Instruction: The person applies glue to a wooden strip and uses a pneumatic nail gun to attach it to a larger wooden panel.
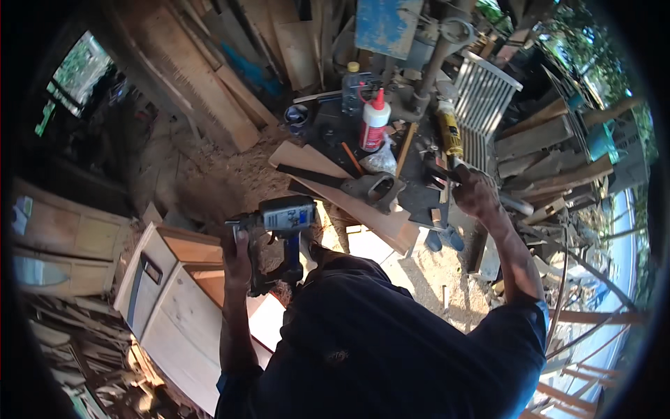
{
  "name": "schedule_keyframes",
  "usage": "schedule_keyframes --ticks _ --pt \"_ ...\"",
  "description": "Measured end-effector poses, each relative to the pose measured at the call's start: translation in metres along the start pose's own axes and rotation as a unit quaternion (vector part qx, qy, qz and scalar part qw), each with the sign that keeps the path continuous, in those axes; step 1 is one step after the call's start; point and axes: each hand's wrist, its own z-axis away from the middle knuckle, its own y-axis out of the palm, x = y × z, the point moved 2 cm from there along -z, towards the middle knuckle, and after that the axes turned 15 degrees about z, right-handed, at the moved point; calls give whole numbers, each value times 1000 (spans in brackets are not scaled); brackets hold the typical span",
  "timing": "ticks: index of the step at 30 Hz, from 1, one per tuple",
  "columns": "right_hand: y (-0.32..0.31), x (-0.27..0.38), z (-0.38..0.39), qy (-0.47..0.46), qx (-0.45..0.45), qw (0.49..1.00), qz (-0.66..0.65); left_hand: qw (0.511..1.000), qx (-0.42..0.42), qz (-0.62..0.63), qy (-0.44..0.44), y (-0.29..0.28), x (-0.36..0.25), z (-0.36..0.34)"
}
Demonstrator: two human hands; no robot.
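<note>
My left hand (239,265) is closed on the front end of a grey and blue nail gun (287,213), its thumb up along the tool's nose. The nail gun is held over a wooden cabinet-like piece (185,300) with a dark-edged slot in its pale panel. Over the dark bench (419,195) at the right, my right hand (477,193) is closed round what looks like a hammer (438,172), its dark head to the left and a grey handle end poking out to the right. Just beyond that hand lies a yellow tube (450,133).
A red-capped white glue bottle (374,122), a clear bottle (352,91), a handsaw (370,188) and a pencil (352,158) are on the bench. Boards (181,63) lean at the back left. A slatted white piece (481,98) and stacked timber (551,153) stand right. Sawdust covers the ground.
</note>
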Motion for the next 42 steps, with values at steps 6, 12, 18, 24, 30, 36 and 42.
schedule_keyframes --ticks 6,12,18,24,30,36,42 --pt "-83 144 28 -125 -278 921 -244 996 30 -85 10 45 -16 17" --pt "-81 212 -5 -239 -231 893 -304 985 1 -166 57 55 -42 48" --pt "-81 218 -11 -271 -244 892 -269 975 -23 -201 90 64 -60 65" --pt "-75 224 -15 -259 -251 903 -233 968 -39 -213 127 60 -66 69" --pt "-73 216 -1 -238 -264 886 -297 960 -43 -227 156 60 -59 62" --pt "-124 183 -19 -200 -228 903 -303 946 -42 -248 204 72 -50 60" --pt "-131 174 -32 -332 -355 856 -176 932 -52 -288 215 77 -51 60"
